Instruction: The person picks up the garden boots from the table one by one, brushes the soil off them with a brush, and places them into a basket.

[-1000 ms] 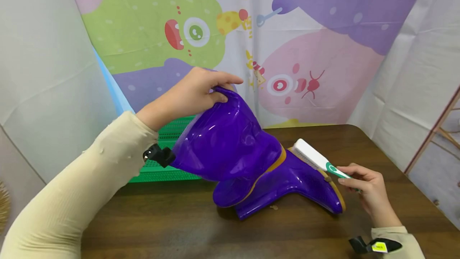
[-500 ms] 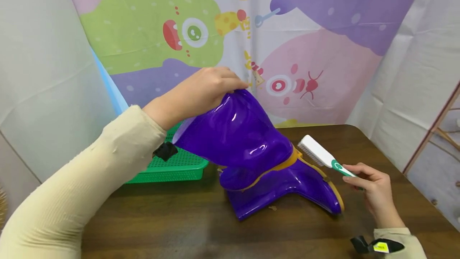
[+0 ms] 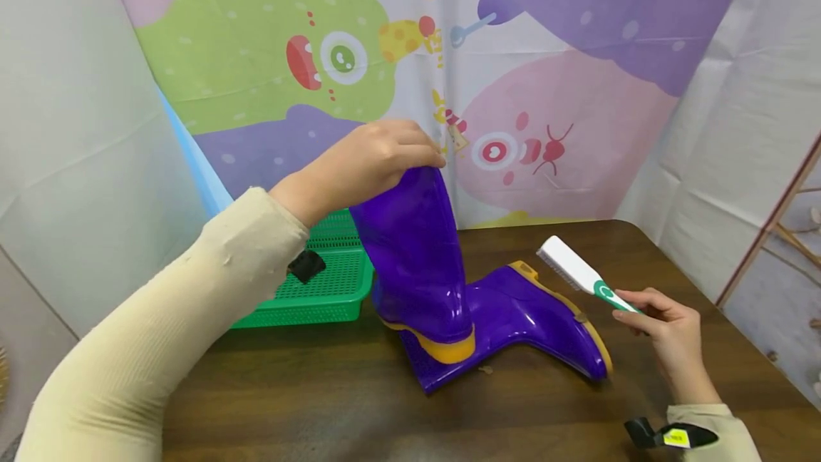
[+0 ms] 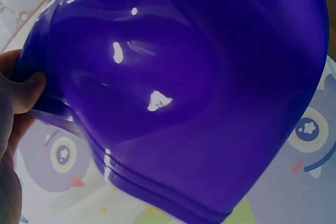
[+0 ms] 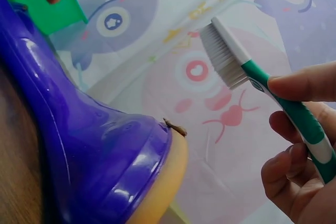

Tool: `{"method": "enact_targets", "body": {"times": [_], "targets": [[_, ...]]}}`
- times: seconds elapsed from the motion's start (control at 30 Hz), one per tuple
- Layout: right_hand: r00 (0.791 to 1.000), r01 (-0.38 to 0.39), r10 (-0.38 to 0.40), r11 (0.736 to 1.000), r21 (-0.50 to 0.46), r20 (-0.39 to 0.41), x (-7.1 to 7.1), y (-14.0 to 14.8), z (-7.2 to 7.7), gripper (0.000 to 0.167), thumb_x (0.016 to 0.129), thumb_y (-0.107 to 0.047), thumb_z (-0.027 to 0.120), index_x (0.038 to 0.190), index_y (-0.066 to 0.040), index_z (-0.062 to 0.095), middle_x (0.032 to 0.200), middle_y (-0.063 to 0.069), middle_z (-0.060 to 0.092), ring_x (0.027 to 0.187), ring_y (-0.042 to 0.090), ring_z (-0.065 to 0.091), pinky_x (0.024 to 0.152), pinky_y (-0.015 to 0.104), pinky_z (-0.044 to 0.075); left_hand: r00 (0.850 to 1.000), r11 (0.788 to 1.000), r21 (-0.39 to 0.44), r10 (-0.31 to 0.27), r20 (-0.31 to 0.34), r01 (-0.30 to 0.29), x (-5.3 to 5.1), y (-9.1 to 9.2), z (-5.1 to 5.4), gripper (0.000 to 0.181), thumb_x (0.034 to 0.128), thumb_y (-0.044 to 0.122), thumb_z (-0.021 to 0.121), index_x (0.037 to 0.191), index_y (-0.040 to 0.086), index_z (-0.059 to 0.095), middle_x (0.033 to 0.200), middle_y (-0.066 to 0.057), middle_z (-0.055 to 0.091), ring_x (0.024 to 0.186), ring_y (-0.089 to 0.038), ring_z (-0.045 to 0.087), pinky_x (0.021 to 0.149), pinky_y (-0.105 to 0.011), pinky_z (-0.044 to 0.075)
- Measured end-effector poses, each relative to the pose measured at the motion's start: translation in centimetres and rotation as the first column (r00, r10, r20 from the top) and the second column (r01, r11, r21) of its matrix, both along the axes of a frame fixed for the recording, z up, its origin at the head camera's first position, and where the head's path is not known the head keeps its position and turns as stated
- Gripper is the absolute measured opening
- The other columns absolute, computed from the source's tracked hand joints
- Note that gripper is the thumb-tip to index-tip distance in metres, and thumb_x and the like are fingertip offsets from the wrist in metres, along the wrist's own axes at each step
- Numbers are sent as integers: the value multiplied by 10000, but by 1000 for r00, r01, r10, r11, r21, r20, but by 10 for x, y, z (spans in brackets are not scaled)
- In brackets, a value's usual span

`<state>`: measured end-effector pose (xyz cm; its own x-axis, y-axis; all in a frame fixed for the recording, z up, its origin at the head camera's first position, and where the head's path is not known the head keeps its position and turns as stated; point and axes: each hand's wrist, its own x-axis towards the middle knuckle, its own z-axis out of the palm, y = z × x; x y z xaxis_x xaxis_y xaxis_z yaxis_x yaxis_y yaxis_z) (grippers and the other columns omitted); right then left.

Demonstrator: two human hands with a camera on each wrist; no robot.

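On my feed the left hand (image 3: 372,162) pinches the top rim of a purple boot (image 3: 417,262), thumb on one face and fingers round the other. That boot hangs nearly upright, sole down, over the shaft of a second boot (image 3: 535,309), which lies on its side on the brown table (image 3: 513,419); I can't quite tell whether the two touch. I see the right hand (image 3: 670,334) with thumb and fingers closed round the green-and-white handle of a brush (image 3: 567,262), its bristles apart from both boots. A green basket (image 3: 314,314) stands beyond the left sleeve (image 3: 186,305)
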<state>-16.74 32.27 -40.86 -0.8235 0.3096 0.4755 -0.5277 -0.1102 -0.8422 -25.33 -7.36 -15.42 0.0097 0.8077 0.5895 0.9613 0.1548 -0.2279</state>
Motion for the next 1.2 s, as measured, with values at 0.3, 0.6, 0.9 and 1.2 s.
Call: {"method": "enact_targets", "body": {"times": [0.3,0.6,0.9,1.2], "targets": [[998,31,-33,999,45,45,1,2,-2,347,711,340,611,951,122,735,675,20,633,498,103,480,419,270,296,976,978,161,-102,-194,134,-16,22,-15,245,918,-181,513,972,-45,709,951,-141,714,928,-295,666,919,-368,529],[997,23,-26,999,42,76,1,0,-6,336,720,318,633,964,113,738,663,20,610,497,110,472,426,305,276,956,981,102,-136,-259,167,-31,42,-43,172,936,-159,523,954,-53,657,942,-140,653,901,-299,619,900,-334,525],[996,-1,-6,997,79,86,-2,-4,-7,324,722,308,646,973,122,730,661,21,606,498,119,466,421,306,291,974,979,119,-140,-180,162,-23,20,-67,173,892,-196,565,903,-26,595,928,-121,600,856,-270,589,789,-329,538],[996,-54,47,993,105,70,-2,-10,-9,319,717,325,623,969,150,713,677,22,622,505,103,486,422,279,326,987,992,84,-76,-140,89,-6,-20,-89,181,843,-181,645,875,-7,610,955,-104,626,929,-264,628,870,-345,551]]}}
